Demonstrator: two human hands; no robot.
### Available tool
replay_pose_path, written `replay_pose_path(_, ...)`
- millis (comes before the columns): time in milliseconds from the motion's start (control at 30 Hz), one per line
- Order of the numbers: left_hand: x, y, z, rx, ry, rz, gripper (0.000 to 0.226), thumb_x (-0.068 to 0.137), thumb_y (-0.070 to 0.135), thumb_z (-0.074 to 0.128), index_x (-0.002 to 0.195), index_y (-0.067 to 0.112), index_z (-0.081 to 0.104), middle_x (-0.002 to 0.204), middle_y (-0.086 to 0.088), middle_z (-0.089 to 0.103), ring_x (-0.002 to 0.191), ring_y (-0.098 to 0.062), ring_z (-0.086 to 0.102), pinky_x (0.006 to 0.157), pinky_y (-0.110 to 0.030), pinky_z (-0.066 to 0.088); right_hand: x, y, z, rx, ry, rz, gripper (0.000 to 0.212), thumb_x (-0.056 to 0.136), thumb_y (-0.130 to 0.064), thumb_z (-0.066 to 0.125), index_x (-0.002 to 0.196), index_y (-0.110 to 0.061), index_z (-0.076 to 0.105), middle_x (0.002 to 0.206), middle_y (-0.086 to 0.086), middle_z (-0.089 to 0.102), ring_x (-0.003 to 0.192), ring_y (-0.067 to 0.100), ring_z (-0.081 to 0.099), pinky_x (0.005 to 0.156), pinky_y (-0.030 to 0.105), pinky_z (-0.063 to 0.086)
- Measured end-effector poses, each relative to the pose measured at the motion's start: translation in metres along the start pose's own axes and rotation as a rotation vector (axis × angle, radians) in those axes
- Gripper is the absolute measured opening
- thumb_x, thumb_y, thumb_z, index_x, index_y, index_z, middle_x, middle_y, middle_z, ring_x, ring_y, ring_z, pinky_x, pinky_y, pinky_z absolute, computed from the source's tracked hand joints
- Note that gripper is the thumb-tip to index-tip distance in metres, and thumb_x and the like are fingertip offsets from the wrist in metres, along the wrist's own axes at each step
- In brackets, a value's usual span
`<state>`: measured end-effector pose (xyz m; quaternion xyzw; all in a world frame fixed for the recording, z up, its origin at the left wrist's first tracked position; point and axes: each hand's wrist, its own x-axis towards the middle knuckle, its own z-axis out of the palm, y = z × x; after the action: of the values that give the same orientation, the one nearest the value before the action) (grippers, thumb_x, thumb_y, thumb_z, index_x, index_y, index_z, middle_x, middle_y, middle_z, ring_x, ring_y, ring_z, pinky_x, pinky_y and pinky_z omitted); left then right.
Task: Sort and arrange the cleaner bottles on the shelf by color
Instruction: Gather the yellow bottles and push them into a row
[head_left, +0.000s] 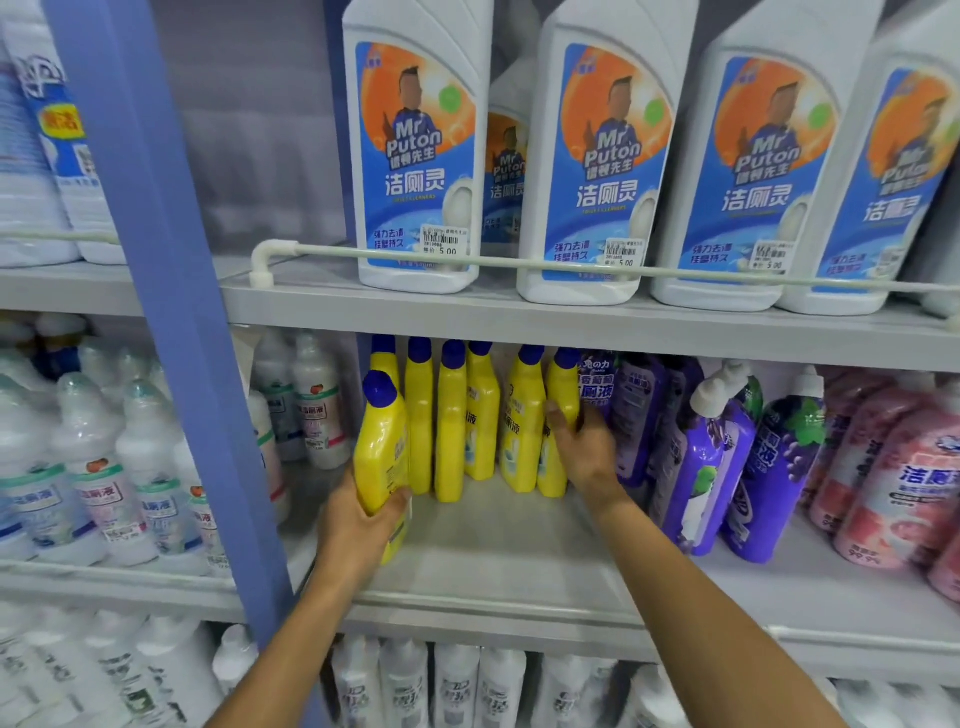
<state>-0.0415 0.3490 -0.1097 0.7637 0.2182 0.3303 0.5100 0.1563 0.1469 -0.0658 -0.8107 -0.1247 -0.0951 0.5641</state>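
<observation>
On the middle shelf (493, 561) stands a row of several yellow bottles (452, 426) with blue caps. My left hand (358, 530) grips one more yellow bottle (382, 447) at its base, upright at the left end of the row. My right hand (582, 447) holds the rightmost yellow bottle (563, 395) of the row, fingers wrapped round its side. Directly right of it stand several purple bottles (717, 457), some leaning, then pink bottles (893, 483) at the far right.
A blue upright post (197, 364) borders the bay on the left, with clear-white bottles (93, 467) beyond it. Large white Mr Puton bottles (421, 156) fill the upper shelf behind a white rail (519, 265). White bottles (467, 686) sit on the shelf below.
</observation>
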Motion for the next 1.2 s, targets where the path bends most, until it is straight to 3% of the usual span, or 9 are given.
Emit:
replay_pose_path(100, 0.006, -0.002, -0.002, 0.006, 0.026, -0.011, 0.046, 0.087, 0.018, 0.081, 0.129, 0.018, 0.063, 0.099, 0.012, 0.072, 0.090, -0.010, 0.070, 0.087, -0.034, 0.054, -0.002, 0.012, 0.010, -0.049, 0.014, -0.020, 0.042, 0.102, -0.044, 0.057, 0.117, -0.006, 0.066, 0.115, 0.017, 0.073, 0.109, 0.037, 0.067, 0.090, 0.033, 0.047)
replay_pose_path(267, 0.011, -0.006, 0.001, 0.002, 0.053, -0.025, 0.052, 0.087, 0.020, 0.081, 0.135, 0.014, 0.061, 0.108, 0.003, 0.072, 0.096, -0.021, 0.069, 0.091, -0.037, 0.054, -0.034, 0.018, 0.001, -0.092, 0.045, -0.104, 0.038, 0.098, -0.046, 0.062, 0.103, -0.009, 0.069, 0.088, 0.010, 0.074, 0.088, 0.037, 0.070, 0.074, 0.035, 0.049)
replay_pose_path(433, 0.010, -0.005, 0.001, -0.011, 0.030, -0.024, 0.051, 0.089, 0.021, 0.079, 0.136, 0.015, 0.060, 0.110, 0.002, 0.072, 0.097, -0.020, 0.068, 0.091, -0.035, 0.051, -0.097, 0.007, -0.008, 0.007, 0.030, -0.170, 0.034, 0.093, -0.056, 0.066, 0.108, -0.027, 0.072, 0.083, -0.007, 0.076, 0.079, 0.004, 0.070, 0.072, 0.024, 0.053)
replay_pose_path(633, 0.006, 0.003, -0.003, -0.165, -0.034, -0.104, 0.059, 0.085, 0.063, 0.072, 0.135, 0.033, 0.062, 0.116, 0.017, 0.073, 0.112, -0.013, 0.068, 0.103, -0.045, 0.053, -0.119, -0.013, 0.030, 0.109, -0.024, -0.176, 0.040, 0.094, -0.055, 0.064, 0.117, -0.023, 0.071, 0.076, -0.007, 0.071, 0.069, 0.008, 0.063, 0.066, 0.013, 0.045)
replay_pose_path(767, 0.003, 0.007, -0.001, -0.237, -0.046, -0.108, 0.076, 0.072, 0.085, 0.062, 0.134, 0.041, 0.061, 0.124, 0.016, 0.072, 0.118, -0.013, 0.067, 0.107, -0.048, 0.052, -0.120, -0.031, 0.073, 0.184, 0.010, -0.195, 0.057, 0.091, -0.064, 0.060, 0.126, -0.020, 0.069, 0.093, -0.006, 0.073, 0.084, 0.011, 0.065, 0.081, 0.023, 0.053)
replay_pose_path(867, 0.001, 0.012, 0.003, -0.285, -0.057, -0.081, 0.065, 0.080, 0.077, 0.063, 0.134, 0.040, 0.062, 0.125, 0.014, 0.072, 0.119, -0.010, 0.067, 0.107, -0.045, 0.051, -0.123, -0.043, 0.100, 0.223, -0.014, -0.193, 0.056, 0.092, -0.063, 0.058, 0.125, -0.020, 0.069, 0.111, -0.004, 0.076, 0.101, 0.010, 0.068, 0.093, 0.028, 0.055)
replay_pose_path(1067, 0.000, 0.015, 0.007, -0.285, -0.023, -0.089, 0.050, 0.089, 0.065, 0.062, 0.130, 0.036, 0.062, 0.117, 0.016, 0.074, 0.113, -0.006, 0.067, 0.103, -0.038, 0.052, -0.119, -0.042, 0.103, 0.232, -0.119, -0.147, 0.050, 0.096, -0.060, 0.056, 0.121, -0.020, 0.069, 0.113, -0.004, 0.075, 0.102, 0.010, 0.067, 0.095, 0.030, 0.054)
replay_pose_path(1133, 0.000, 0.013, 0.007, -0.222, -0.016, -0.080, 0.053, 0.091, 0.067, 0.059, 0.133, 0.036, 0.060, 0.119, 0.015, 0.072, 0.115, -0.009, 0.065, 0.102, -0.037, 0.049, -0.096, -0.036, 0.087, 0.308, -0.029, -0.066, 0.064, 0.092, -0.068, 0.054, 0.129, -0.017, 0.068, 0.122, -0.002, 0.073, 0.109, 0.012, 0.068, 0.097, 0.039, 0.057)
replay_pose_path(1200, -0.001, 0.014, 0.009, -0.190, -0.006, -0.073, 0.051, 0.093, 0.062, 0.057, 0.135, 0.033, 0.058, 0.119, 0.016, 0.070, 0.114, -0.009, 0.064, 0.100, -0.036, 0.048, -0.062, -0.036, 0.067, 0.338, 0.142, -0.053, 0.058, 0.094, -0.058, 0.059, 0.127, -0.012, 0.067, 0.123, 0.004, 0.072, 0.109, 0.017, 0.067, 0.097, 0.042, 0.057)
